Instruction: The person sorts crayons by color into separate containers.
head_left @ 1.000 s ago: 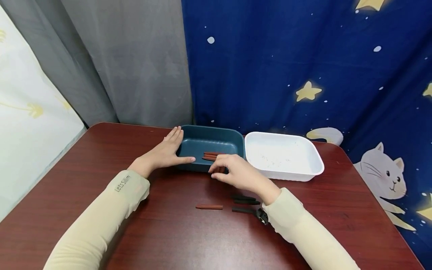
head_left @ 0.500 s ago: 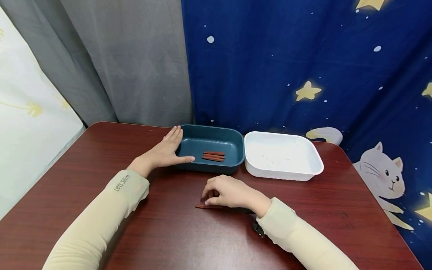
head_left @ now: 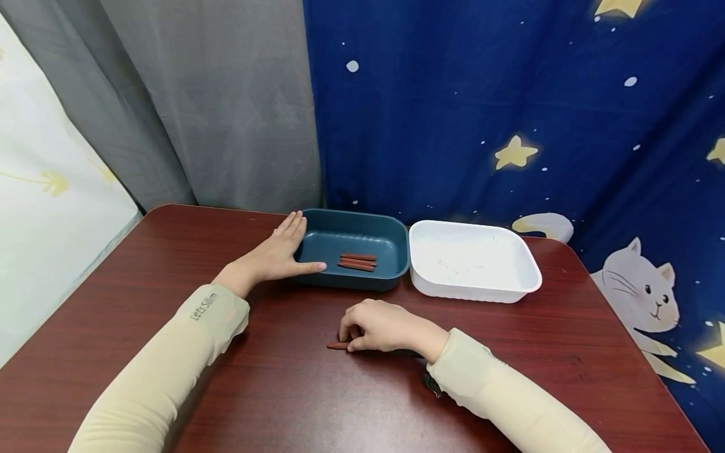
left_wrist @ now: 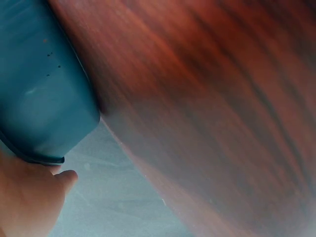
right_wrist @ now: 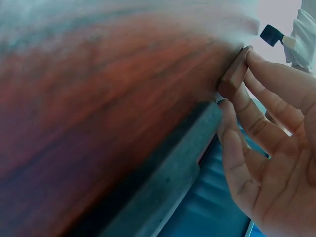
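My right hand [head_left: 385,325] is at the table, pinching a reddish-brown pointed stick [head_left: 337,346] between thumb and fingers. In the right wrist view that stick [right_wrist: 234,78] lies between thumb and fingertips, its faceted end showing. A dark stick [right_wrist: 168,165] lies on the table close by, mostly hidden under my wrist in the head view. My left hand [head_left: 272,257] rests on the left end of the dark teal bin [head_left: 362,281], thumb along its near rim, fingers spread. Several similar reddish-brown sticks [head_left: 358,262] lie side by side in this bin.
Right of the teal bin stands a white bin [head_left: 478,294] with small specks on its floor. Both are near the back edge of the reddish-brown table [head_left: 272,390]. Grey and blue curtains [head_left: 408,113] hang behind it.
My right hand has moved from the teal bin's near rim down to the stick on the table and taken it between thumb and fingers. The left hand has stayed on the bin.
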`<state>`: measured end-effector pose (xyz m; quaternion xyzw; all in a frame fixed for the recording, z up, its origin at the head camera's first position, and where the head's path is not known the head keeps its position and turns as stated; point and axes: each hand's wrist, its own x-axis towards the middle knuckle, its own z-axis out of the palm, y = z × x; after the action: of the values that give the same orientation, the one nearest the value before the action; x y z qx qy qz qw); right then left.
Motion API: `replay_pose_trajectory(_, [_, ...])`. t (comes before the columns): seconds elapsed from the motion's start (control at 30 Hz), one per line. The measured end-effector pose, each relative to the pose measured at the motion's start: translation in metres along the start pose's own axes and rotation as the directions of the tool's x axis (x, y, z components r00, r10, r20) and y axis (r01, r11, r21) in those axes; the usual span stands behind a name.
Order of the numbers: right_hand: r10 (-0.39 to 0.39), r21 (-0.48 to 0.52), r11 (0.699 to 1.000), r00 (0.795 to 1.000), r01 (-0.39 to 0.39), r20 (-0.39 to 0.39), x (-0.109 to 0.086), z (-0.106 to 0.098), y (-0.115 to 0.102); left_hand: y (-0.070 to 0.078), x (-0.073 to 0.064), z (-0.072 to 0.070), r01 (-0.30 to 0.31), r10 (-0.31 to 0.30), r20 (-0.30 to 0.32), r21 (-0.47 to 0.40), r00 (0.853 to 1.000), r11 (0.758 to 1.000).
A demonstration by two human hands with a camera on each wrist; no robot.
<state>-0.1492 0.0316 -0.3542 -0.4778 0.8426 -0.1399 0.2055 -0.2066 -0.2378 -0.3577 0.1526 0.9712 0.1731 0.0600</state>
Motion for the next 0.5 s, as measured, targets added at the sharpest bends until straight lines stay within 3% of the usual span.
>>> replay_pose_trajectory(0.5, [-0.029, 0.06, 0.998, 0.999, 0.028, 0.024, 0.0001, -0.0009, -0.0002, 0.0, -0.0026, -0.0004, 0.001, -0.001, -0.001, -0.015, 1.0, 1.0])
